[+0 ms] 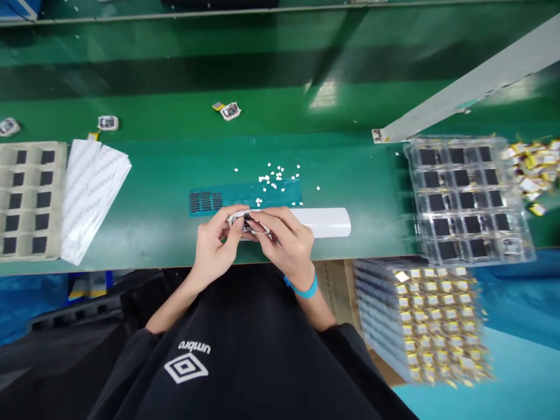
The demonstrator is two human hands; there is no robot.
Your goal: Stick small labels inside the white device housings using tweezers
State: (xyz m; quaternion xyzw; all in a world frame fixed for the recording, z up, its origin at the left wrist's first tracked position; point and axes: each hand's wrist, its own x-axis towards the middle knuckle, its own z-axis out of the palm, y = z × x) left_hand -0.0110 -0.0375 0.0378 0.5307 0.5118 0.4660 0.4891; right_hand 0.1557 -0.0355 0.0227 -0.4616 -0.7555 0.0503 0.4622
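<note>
While the black shirt (245, 356) fills the near edge of the view, both hands are together at the front lip of the green bench (153, 233), and the work is plainly mid-piece: the left hand (214, 245) pinches one end of a small white part (245, 221) between thumb and fingers, and the right hand (286, 242), blue wristband (301, 289) showing, presses fingertips onto the same part from the other side, so both are closed on it, just above the table. Right behind the knuckles lies a white strip (324, 221), and touching its far side a teal sheet (245, 195) with only a few dark squares left at its left end, so I'd judge much of that sheet already used. White scraps (275, 175) dot it. To the right, a clear tray (468, 198) still looks mostly filled with dark pieces, and below it stacked trays (420, 318) of yellow-tagged parts wait, a sizeable batch by the look of it. On the left sits a beige tray (28, 198) and a fan of white sheets (91, 192). Farther back, small assembled units (230, 111) rest spaced along the belt, apparently finished.
</note>
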